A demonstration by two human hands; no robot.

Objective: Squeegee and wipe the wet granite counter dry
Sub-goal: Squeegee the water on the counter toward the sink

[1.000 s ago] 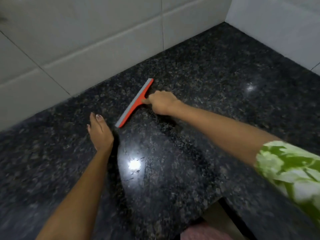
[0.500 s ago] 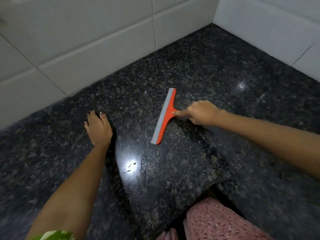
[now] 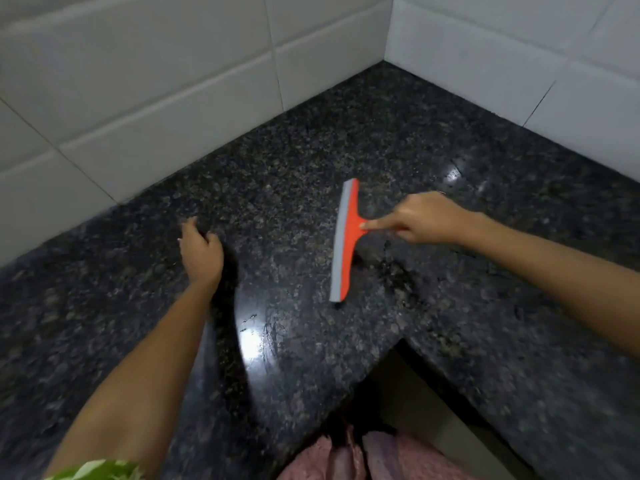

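Note:
An orange squeegee [image 3: 344, 244] with a grey rubber blade lies flat on the dark speckled granite counter [image 3: 433, 140]. My right hand [image 3: 420, 220] grips its short handle, index finger stretched along it toward the blade. The blade runs nearly front to back, its grey edge facing left. My left hand [image 3: 201, 252] rests on the counter to the left of the squeegee, fingers slightly curled, holding nothing. Wet streaks and droplets glint on the granite near the front edge [image 3: 256, 337] and just right of the blade.
White tiled walls [image 3: 156, 98] meet in a corner at the back right and border the counter on two sides. The L-shaped counter has an inner front corner [image 3: 398, 341], below which pink patterned clothing [image 3: 346, 455] shows.
My right hand has dragged the squeegee rightward and toward me across the counter, and the blade has turned from diagonal to nearly front-to-back. My left hand stayed on the counter and curled slightly.

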